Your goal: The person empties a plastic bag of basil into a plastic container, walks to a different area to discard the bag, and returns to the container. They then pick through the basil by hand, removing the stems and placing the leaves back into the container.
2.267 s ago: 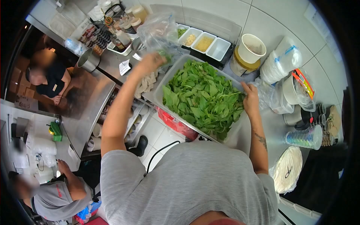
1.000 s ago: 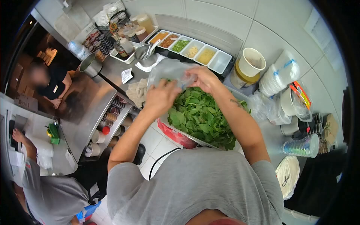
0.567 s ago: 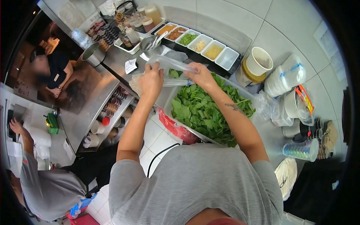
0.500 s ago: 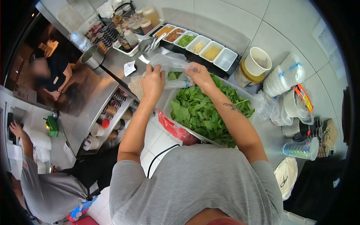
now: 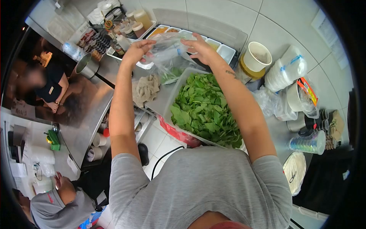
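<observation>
Has the bare left hand [image 5: 139,51] raised at the left side, and the bare right hand [image 5: 198,49] at the right side, of one clear, crinkled plastic bag [image 5: 164,49] with one blue band [image 5: 178,50] and flat green leaves [image 5: 172,74] inside, at the far middle of the scene. Has fingers of both hands bent and spread, close against the thin film; cannot tell of any firm pinch in either. Just nearer and to the right, shows one rectangular, translucent plastic tub [image 5: 172,98] with one loose heap of smooth, oval green leaves [image 5: 206,107]. Left of the tub, shows one crumpled, rough beige cloth [image 5: 145,91]; on its near left side, one glossy red plastic bag [image 5: 179,131]. Beyond the clear bag, shows at least four rectangular white containers [image 5: 227,54], partly hidden, one with orange filling and one with brown. Farther right, has one round white tub [image 5: 251,63] set on one yellow-banded round container [image 5: 251,72]. At far left, shows one round steel pot [image 5: 91,70] with one straight black handle [image 5: 104,79], and beyond, one person in a black top [image 5: 53,84]; at near left, one person in a grey shirt [image 5: 65,202].
</observation>
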`<state>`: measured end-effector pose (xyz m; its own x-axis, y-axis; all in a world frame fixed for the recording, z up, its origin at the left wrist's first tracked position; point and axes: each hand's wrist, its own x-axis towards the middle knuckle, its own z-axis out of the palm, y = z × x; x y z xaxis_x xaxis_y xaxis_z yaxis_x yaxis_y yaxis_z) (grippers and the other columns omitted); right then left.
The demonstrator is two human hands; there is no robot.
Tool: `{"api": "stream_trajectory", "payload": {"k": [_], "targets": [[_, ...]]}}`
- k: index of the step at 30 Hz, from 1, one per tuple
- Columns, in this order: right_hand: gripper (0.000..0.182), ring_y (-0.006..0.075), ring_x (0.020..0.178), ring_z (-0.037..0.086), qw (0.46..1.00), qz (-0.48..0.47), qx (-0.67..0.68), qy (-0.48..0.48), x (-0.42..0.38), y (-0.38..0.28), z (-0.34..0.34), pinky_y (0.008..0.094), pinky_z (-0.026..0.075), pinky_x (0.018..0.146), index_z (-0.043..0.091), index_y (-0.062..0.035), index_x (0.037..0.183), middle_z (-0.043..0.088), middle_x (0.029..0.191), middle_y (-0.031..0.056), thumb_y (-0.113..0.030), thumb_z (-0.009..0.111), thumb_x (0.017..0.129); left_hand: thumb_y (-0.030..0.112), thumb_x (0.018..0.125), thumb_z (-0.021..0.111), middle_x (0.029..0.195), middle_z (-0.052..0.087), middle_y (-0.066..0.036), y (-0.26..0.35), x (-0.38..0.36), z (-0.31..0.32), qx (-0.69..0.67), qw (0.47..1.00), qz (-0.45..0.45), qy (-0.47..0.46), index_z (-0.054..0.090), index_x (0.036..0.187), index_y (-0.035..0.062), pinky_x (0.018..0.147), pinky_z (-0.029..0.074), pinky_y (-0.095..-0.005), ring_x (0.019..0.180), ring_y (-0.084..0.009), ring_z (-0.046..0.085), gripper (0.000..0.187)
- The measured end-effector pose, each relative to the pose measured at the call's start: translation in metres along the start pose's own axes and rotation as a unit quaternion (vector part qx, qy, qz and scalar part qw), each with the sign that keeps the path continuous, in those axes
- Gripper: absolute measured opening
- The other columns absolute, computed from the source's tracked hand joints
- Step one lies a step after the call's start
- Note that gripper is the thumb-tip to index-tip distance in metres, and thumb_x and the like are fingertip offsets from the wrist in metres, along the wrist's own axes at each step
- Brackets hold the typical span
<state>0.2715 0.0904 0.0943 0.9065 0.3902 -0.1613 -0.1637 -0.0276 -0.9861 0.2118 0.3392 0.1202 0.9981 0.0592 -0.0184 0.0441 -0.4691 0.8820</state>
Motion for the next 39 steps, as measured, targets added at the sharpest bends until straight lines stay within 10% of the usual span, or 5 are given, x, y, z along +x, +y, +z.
{"api": "stream_trajectory", "payload": {"k": [6, 10, 16, 30, 39], "targets": [[0.041, 0.0136, 0.1, 0.053, 0.984, -0.096, -0.132, -0.07, -0.071, 0.009, -0.045, 0.0294, 0.043, 0.088, 0.056, -0.0051, 0.121, 0.057, 0.11, 0.0069, -0.029, 0.062, 0.089, 0.014, 0.087, 0.059, 0.09, 0.064, -0.012, -0.006, -0.035, 0.043, 0.214, 0.926, 0.267, 0.163, 0.065, 0.101, 0.0043, 0.07, 0.049, -0.0335, 0.077, -0.0246, 0.062, 0.018], [0.039, 0.0176, 0.104, 0.055, 0.943, -0.095, -0.247, -0.201, -0.141, 0.046, -0.085, 0.033, 0.042, 0.093, 0.058, -0.0067, 0.119, 0.061, 0.11, 0.0063, -0.023, 0.066, 0.085, 0.023, 0.08, 0.068, 0.109, 0.058, -0.019, 0.011, -0.118, 0.119, 0.237, 0.949, 0.102, -0.183, 0.057, 0.117, 0.0083, 0.084, 0.047, -0.0408, 0.099, -0.0321, 0.058, 0.041], [0.043, 0.0282, 0.107, 0.051, 0.789, -0.183, -0.587, -0.015, -0.199, 0.107, -0.11, 0.041, 0.038, 0.094, 0.061, -0.0104, 0.114, 0.061, 0.099, 0.0097, -0.017, 0.072, 0.073, 0.008, 0.07, 0.071, 0.113, 0.05, -0.023, -0.027, -0.141, 0.19, 0.426, 0.88, 0.155, -0.139, 0.039, 0.137, 0.0192, 0.089, 0.045, -0.0445, 0.104, -0.0384, 0.053, 0.074], [0.048, 0.0238, 0.106, 0.052, 0.921, -0.261, -0.275, 0.085, -0.212, 0.074, -0.114, 0.0327, 0.041, 0.091, 0.054, -0.0055, 0.119, 0.055, 0.111, 0.0106, 0.002, 0.058, 0.072, -0.001, 0.072, 0.063, 0.112, 0.057, -0.012, 0.069, -0.116, 0.141, 0.074, 0.923, 0.35, -0.142, 0.058, 0.12, 0.0088, 0.092, 0.043, -0.0358, 0.108, -0.029, 0.056, 0.049], [0.014, 0.0252, 0.08, 0.057, 0.919, -0.286, -0.247, 0.115, -0.213, 0.083, -0.078, 0.0364, 0.046, 0.075, 0.06, -0.0026, 0.086, 0.058, 0.082, 0.009, -0.001, 0.057, 0.073, 0.0, 0.075, 0.061, 0.095, 0.057, -0.013, 0.008, -0.117, 0.153, 0.184, 0.954, 0.188, -0.143, 0.057, 0.093, 0.0, 0.081, 0.045, -0.0362, 0.091, -0.0301, 0.058, 0.019]]}}
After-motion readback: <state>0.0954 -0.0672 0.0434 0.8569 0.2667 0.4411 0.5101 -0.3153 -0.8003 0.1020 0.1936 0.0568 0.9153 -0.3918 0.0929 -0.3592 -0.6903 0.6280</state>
